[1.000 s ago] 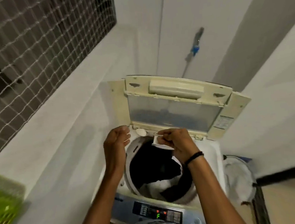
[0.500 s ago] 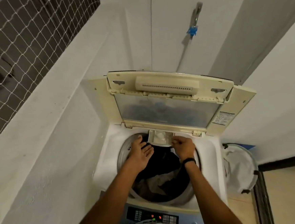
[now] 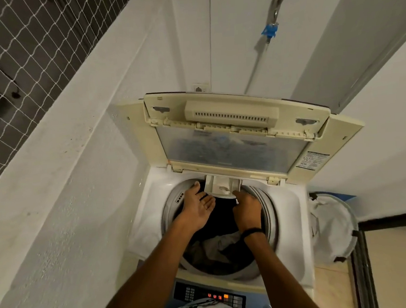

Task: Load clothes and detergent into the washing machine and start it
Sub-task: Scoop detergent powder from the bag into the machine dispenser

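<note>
The top-load washing machine [image 3: 286, 203] stands with its lid [image 3: 233, 151] raised against the wall. Dark and grey clothes [image 3: 219, 247] lie in the drum. At the drum's back rim the small detergent drawer [image 3: 220, 187] is pulled out. My left hand [image 3: 196, 210] lies flat, fingers straight, on the rim just left of the drawer. My right hand [image 3: 247, 211] is curled at the drawer's front right corner. A small white bit of the detergent sachet [image 3: 236, 201] shows at its thumb, the rest hidden in the fist. On the control panel [image 3: 213, 296], lights glow red and orange.
A white laundry basket [image 3: 331, 226] stands right of the machine. A tap with a blue fitting [image 3: 271, 30] hangs on the wall behind the lid. A white ledge [image 3: 50, 141] and a netted opening [image 3: 19, 59] close the left side.
Both hands dropped from in front of the lid, where they held the white sachet, down to the pulled-out drawer. My view moved closer and tilted down.
</note>
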Demonstrator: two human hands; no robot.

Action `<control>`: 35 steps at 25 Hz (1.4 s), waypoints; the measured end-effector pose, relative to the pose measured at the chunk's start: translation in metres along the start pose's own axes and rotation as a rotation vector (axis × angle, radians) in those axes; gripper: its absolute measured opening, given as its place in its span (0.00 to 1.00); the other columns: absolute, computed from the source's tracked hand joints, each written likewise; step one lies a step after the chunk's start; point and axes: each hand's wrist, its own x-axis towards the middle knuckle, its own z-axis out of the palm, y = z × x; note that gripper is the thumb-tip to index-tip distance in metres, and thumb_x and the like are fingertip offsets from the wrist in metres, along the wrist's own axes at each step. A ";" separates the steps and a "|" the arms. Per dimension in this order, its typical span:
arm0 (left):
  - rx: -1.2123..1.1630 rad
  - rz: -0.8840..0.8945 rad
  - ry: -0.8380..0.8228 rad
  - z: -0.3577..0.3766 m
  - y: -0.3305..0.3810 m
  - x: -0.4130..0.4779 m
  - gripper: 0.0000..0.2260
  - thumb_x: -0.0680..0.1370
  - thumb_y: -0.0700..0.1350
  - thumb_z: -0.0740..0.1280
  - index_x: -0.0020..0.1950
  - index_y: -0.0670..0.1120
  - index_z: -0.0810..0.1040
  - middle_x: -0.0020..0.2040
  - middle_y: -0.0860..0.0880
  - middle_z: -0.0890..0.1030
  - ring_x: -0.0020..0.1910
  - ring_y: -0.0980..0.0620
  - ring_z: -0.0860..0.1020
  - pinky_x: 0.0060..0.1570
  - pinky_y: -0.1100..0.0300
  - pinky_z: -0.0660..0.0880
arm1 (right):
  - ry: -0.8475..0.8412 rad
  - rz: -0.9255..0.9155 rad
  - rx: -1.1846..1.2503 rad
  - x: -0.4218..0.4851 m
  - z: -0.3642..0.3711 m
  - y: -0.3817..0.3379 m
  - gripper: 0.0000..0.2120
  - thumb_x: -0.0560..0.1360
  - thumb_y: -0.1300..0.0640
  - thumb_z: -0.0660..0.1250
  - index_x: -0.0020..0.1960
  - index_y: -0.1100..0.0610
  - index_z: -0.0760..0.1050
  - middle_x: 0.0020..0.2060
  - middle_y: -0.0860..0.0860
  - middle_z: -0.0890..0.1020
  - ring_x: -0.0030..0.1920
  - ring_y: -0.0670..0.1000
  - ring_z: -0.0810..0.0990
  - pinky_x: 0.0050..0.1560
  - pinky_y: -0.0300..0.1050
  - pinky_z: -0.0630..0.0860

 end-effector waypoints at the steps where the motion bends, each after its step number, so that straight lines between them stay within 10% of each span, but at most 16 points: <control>1: -0.001 0.001 -0.005 0.001 0.000 -0.001 0.27 0.79 0.56 0.64 0.69 0.37 0.70 0.64 0.37 0.75 0.64 0.40 0.74 0.65 0.52 0.72 | 0.007 -0.009 0.000 0.001 -0.002 0.000 0.20 0.73 0.72 0.63 0.61 0.57 0.80 0.51 0.56 0.85 0.50 0.55 0.84 0.50 0.43 0.79; 15: -0.087 0.102 -0.058 -0.022 0.007 -0.037 0.31 0.80 0.56 0.64 0.76 0.37 0.63 0.71 0.35 0.69 0.70 0.39 0.70 0.70 0.50 0.67 | 0.268 0.021 0.234 -0.020 -0.009 -0.006 0.14 0.70 0.70 0.68 0.52 0.60 0.84 0.46 0.57 0.86 0.47 0.58 0.84 0.51 0.45 0.78; 24: 0.057 0.860 0.181 -0.065 0.047 -0.153 0.11 0.77 0.40 0.68 0.60 0.43 0.80 0.55 0.42 0.83 0.54 0.43 0.83 0.49 0.57 0.80 | -0.158 0.232 1.419 -0.069 -0.037 -0.083 0.05 0.76 0.68 0.66 0.45 0.65 0.82 0.45 0.62 0.83 0.51 0.58 0.82 0.50 0.46 0.82; 35: -0.220 1.583 0.566 -0.194 0.071 -0.360 0.09 0.78 0.35 0.68 0.58 0.41 0.78 0.49 0.44 0.82 0.46 0.50 0.78 0.50 0.54 0.75 | -0.844 -0.019 1.369 -0.180 -0.050 -0.281 0.06 0.77 0.65 0.64 0.50 0.65 0.80 0.45 0.59 0.85 0.49 0.54 0.84 0.48 0.40 0.82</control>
